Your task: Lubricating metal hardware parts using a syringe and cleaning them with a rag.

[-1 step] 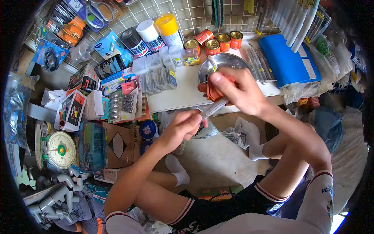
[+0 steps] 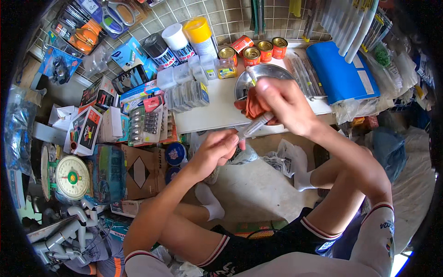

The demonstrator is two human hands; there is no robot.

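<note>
My left hand (image 2: 217, 150) is closed, its fingertips pinching the lower end of a slim clear tube (image 2: 256, 125). The tube slants up and to the right toward my other hand. An orange-red cloth (image 2: 253, 105) is bunched in my right hand (image 2: 288, 104), closed with its thumb on top, and it lies against the tube's upper part. A clear tip with a yellow-green mark (image 2: 251, 74) sticks up beyond the cloth; whether it belongs to the same tube is hidden. Behind the cloth stands a round metal bowl (image 2: 270, 70) with small dark things in it.
The white table (image 2: 198, 119) bears small clear boxes (image 2: 187, 96), spray cans (image 2: 199, 34), several small red tins (image 2: 265, 50) and a blue folder (image 2: 344, 69). Clear tubes (image 2: 302, 74) lie right of the bowl. A dial scale (image 2: 72, 177) stands at left.
My right hand and the cloth have shifted very slightly, with the thumb a little to the right. My left hand keeps its pinch on the tube.
</note>
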